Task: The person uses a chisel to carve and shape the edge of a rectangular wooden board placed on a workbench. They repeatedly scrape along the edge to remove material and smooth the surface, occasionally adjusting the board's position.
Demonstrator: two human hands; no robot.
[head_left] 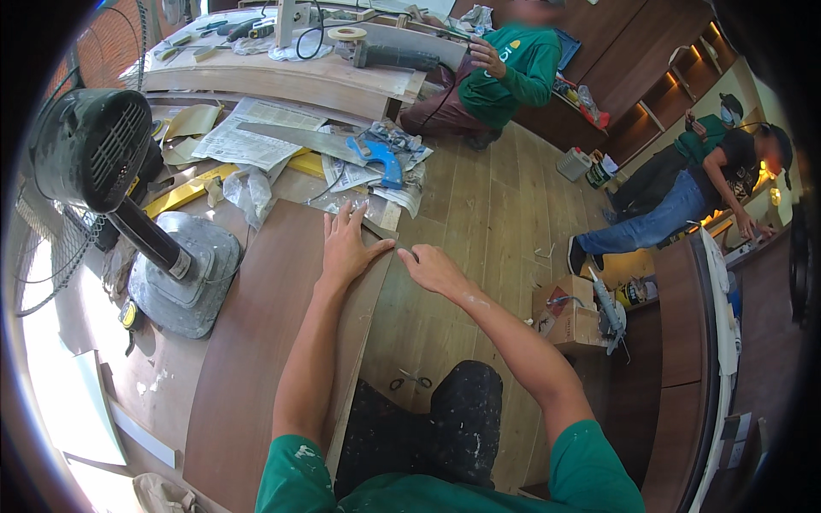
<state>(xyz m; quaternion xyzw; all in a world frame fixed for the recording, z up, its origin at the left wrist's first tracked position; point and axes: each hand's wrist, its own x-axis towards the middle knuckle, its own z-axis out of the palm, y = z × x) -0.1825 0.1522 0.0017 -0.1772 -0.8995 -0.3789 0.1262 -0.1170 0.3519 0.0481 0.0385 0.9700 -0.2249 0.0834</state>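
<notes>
A long brown wood-grain board [265,316] lies in front of me on the left. My left hand [344,248] presses flat on its far right corner, fingers spread and thumb pointing right. Just off the board's right edge, my right hand [434,272] is closed, close to the left thumb tip. A small dark end [415,255] shows at its fingers; the rest of what it grips is hidden. Beyond the left thumb, a thin grey pointed piece [379,229] lies at the board's end. A handsaw with a blue handle [380,161] rests farther off on newspaper.
A black fan [98,150] on a grey base stands at left. Behind it are a yellow spirit level [184,192] and a workbench with an angle grinder [393,58]. Scissors [410,379] lie on the floor by my knees. A cardboard box [569,312] stands right; several people work beyond.
</notes>
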